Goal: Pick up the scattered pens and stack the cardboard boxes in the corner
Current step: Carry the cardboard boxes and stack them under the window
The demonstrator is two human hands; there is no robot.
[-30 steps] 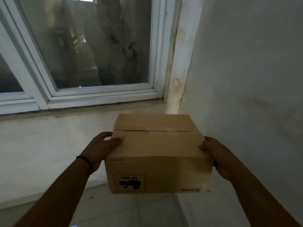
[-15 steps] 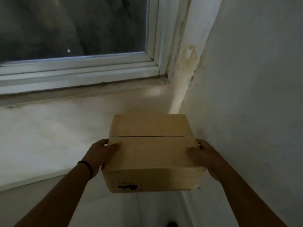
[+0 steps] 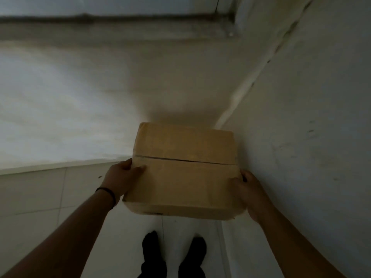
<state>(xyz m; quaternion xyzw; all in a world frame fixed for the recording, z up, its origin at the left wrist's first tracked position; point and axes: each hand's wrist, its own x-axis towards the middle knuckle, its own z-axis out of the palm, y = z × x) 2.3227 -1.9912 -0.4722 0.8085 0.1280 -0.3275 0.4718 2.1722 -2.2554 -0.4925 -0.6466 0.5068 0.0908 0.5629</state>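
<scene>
**Box held above the corner floor, walls close on two sides**

The plain brown cardboard box (image 3: pixel 184 173) with its split top flaps hangs in the air near the corner, above the pale tiled floor (image 3: pixel 40 197). The left hand (image 3: pixel 120 177) grasps its left side with the thumb hooked over the top; the right hand (image 3: pixel 251 189) clasps the right side the same way.

My worry is the right knuckles: they sit just beside the stained white side wall (image 3: pixel 311 137), and could scrape it on the way down. The flaps are unsealed, so thumb pressure could buckle them. The far wall (image 3: pixel 80 97) leaves little room beyond the box.

Two dark-socked feet (image 3: pixel 174 251) stand near, below the box; a slip could land on them. No pens or other boxes show.
</scene>
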